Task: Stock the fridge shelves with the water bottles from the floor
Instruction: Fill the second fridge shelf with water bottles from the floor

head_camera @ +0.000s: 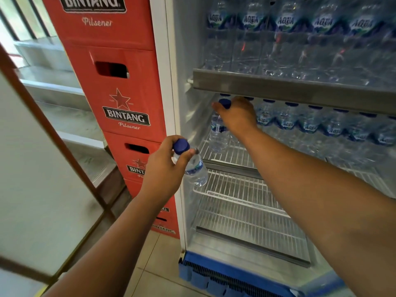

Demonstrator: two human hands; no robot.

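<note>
My right hand (237, 116) reaches inside the open fridge and grips a clear water bottle (218, 136) by its neck under the blue cap, at the left end of the middle wire shelf (233, 153). The bottle stands upright on or just above that shelf. A row of several blue-capped bottles (310, 123) fills the shelf to its right. My left hand (165, 166) holds a second water bottle (196, 170) by its neck, tilted, just outside the fridge's left edge.
The upper shelf (278, 86) carries several bottles. A lower wire shelf (246, 209) lies beneath. Stacked red beer crates (120, 103) stand tight against the fridge's left wall. The fridge door (42, 179) hangs open at the left. Tiled floor lies below.
</note>
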